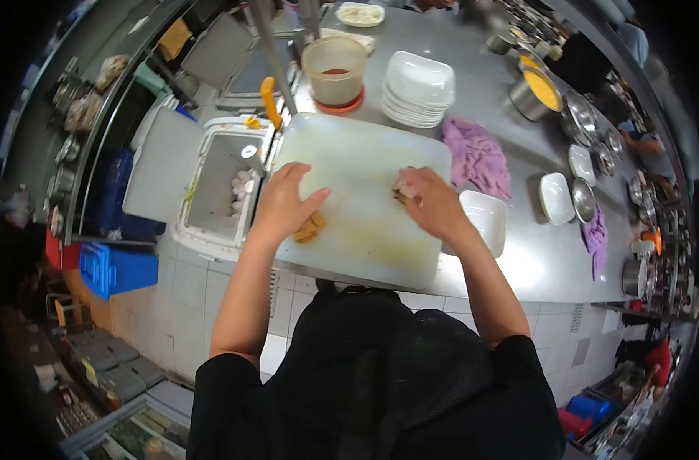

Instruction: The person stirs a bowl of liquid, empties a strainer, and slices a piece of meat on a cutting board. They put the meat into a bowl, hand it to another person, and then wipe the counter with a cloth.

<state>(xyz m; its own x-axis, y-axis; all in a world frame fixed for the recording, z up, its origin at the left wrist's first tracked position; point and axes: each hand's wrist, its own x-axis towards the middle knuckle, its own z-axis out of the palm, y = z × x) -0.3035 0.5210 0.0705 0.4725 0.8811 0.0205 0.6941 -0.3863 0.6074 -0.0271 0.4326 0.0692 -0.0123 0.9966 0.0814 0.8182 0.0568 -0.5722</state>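
Note:
A large whitish cutting board [365,222] lies before me on the steel table, with faint yellow stains. My left hand [286,201] is over its left side, thumb apart from the fingers and nothing between them. Just below that palm lies a small heap of golden-brown food pieces [309,228]. At the right side of the board, my right hand [430,201] has its fingers curled together. A small pale and brown bit [401,192] shows at its fingertips; I cannot tell what it is.
An orange-handled tool [269,103] stands at the board's back left, by an open white bin [211,230]. Behind the board are a plastic tub [335,65] and stacked white dishes [418,80]. A purple cloth [476,157] and a white dish [489,222] lie to the right.

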